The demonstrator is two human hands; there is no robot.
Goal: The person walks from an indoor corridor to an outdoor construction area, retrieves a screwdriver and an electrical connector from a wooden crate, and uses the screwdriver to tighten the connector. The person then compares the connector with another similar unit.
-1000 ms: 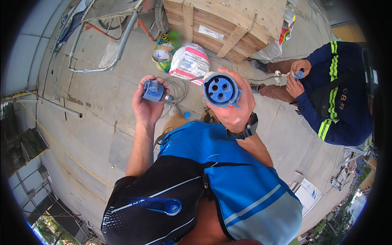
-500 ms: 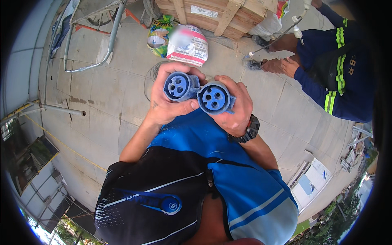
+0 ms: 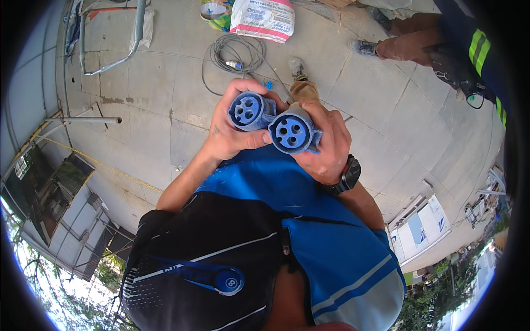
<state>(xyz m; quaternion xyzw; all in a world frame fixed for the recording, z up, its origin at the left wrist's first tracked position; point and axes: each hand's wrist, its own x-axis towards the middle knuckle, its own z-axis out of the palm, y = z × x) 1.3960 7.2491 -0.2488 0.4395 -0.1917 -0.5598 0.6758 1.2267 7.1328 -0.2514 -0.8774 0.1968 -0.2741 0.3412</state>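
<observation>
Side by side in front of my chest I hold two round blue industrial power connectors, their faces with several holes turned up toward me. My left hand (image 3: 225, 140) is wrapped round the left connector (image 3: 246, 111), its thumb lying across toward the other one. Fingers of my right hand (image 3: 330, 140) close round the right connector (image 3: 291, 133), which sits slightly lower and nearer. The housings look dusty and appear to touch at their rims. Their back ends are hidden by my hands.
A coiled grey cable (image 3: 251, 53) with a white-and-blue plug (image 3: 234, 65) lies on the concrete floor ahead. Beyond it are a white-and-pink bag (image 3: 261, 21) and a green-and-yellow bag (image 3: 216, 14). A metal frame (image 3: 134, 41) stands at far left, and a co-worker (image 3: 411, 44) at far right.
The view has shifted, revealing the cable coil and a shoe below it, while the wooden crate has mostly left the picture. The co-worker's pose has changed. Both hands keep their connectors.
</observation>
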